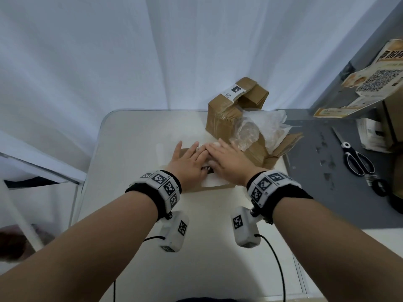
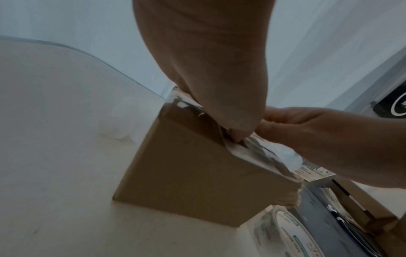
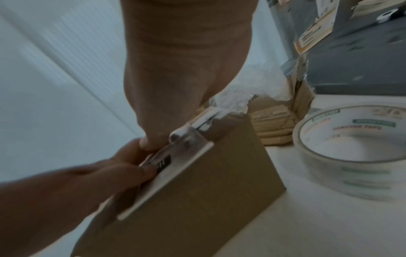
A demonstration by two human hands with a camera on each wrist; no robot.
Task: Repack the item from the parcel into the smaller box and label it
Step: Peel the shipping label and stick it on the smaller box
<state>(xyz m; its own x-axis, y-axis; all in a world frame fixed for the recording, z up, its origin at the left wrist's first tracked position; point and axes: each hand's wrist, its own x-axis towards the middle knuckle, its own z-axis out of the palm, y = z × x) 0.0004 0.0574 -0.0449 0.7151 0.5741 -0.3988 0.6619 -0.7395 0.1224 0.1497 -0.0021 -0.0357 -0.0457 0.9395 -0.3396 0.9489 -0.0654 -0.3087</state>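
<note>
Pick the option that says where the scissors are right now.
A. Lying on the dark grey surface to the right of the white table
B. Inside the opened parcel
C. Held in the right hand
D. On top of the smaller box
A. The scissors lie on the dark grey surface, apart from the white table, while the left hand and right hand both press flat on the smaller box.

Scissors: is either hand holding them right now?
No: the scissors lie untouched on the grey surface to the right, while the left hand and right hand press flat on the label atop the small box.
</note>
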